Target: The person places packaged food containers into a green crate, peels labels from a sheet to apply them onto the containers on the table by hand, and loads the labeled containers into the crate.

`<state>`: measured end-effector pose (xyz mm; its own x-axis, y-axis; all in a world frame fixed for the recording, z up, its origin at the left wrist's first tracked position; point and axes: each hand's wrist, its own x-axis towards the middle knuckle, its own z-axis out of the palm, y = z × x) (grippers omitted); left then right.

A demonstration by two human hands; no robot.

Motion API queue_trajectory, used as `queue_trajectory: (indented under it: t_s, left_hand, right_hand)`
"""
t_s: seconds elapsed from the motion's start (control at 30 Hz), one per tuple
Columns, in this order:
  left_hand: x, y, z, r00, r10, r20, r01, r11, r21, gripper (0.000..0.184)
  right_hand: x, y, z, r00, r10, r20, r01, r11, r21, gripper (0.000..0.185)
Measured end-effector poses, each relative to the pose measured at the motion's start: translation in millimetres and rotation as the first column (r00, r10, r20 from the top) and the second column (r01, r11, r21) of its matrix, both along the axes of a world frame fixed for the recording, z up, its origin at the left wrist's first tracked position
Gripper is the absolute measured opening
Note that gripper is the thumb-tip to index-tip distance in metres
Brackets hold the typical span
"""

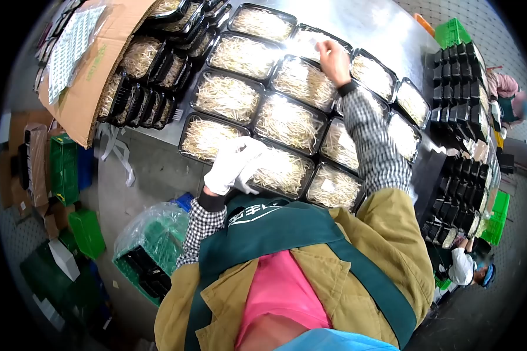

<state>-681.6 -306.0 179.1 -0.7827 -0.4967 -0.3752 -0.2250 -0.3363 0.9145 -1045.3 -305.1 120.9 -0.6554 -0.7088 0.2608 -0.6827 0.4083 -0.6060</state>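
Black plastic trays of bean sprouts point(290, 123) stand in rows on the metal table, several with small white labels point(328, 186). My left hand point(235, 165), in a white glove, hovers by the front-left trays with its fingers curled; a pale edge shows beside them, but what they hold is hidden. Bare and stretched far forward, my right hand point(334, 62) is over a back-row tray point(317, 42). Its fingers are bent and pinched together at that tray's top. Glare and a whitish patch there keep me from making out what they grip.
A cardboard box point(102, 58) and stacked sprout trays point(152, 70) occupy the table's left side. More stacked trays point(459, 88) line the right. A green crate point(155, 240) with plastic film stands on the floor at left. Two other people point(473, 266) are at the far right.
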Motion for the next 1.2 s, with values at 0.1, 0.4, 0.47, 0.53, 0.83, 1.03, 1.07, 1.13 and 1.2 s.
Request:
queue_trajectory:
  t_s: [0.1,0.4,0.47,0.53,0.83,1.03,1.07,1.13,1.2]
  left_hand:
    - [4.8,1.2,28.3,0.993,0.116,0.010,-0.115,0.977,0.179,0.021]
    - [7.3,-7.0,3.0,0.927,0.375,-0.010,-0.344,0.841,-0.416,0.017]
    - [5.3,-3.1,-18.5,0.876,0.482,0.007,-0.436,0.798,-0.417,0.017]
    - [6.9,-7.0,-40.9,0.881,0.473,0.026,-0.395,0.765,-0.509,0.013]
    - [50.7,-0.1,-19.9,0.975,0.218,-0.030,-0.208,0.867,-0.454,0.012]
    - [64.4,1.2,-2.4,0.836,0.547,0.045,-0.549,0.830,0.100,0.017]
    - [68.1,1.3,-4.7,0.841,0.541,0.006,-0.540,0.838,0.077,0.017]
    - [71.1,-2.2,-9.1,0.886,0.464,-0.017,-0.462,0.885,0.064,0.016]
    - [64.9,-5.0,-12.9,0.888,0.460,-0.003,-0.460,0.887,-0.029,0.015]
  right_hand:
    - [-32.6,-37.6,-17.8,0.969,-0.067,-0.237,0.103,0.985,0.139,0.036]
    - [23.6,-23.0,-14.7,0.999,0.033,-0.031,-0.033,0.999,0.012,0.021]
    - [107.0,4.6,56.0,0.640,0.344,0.687,-0.560,0.821,0.111,0.031]
    - [164.0,32.2,51.5,0.195,0.486,0.852,-0.723,0.658,-0.211,0.030]
    - [41.5,-135.3,2.8,0.982,0.139,0.131,-0.138,0.990,-0.017,0.037]
    - [38.7,-198.3,-30.6,0.955,-0.019,-0.295,0.083,0.975,0.207,0.054]
    - [39.3,-198.0,-32.6,0.960,-0.045,-0.277,0.098,0.979,0.181,0.052]
    - [26.8,-197.6,-39.8,0.974,-0.075,-0.212,0.102,0.988,0.119,0.042]
    - [24.4,-189.4,-43.0,0.968,-0.074,-0.241,0.073,0.997,-0.014,0.027]
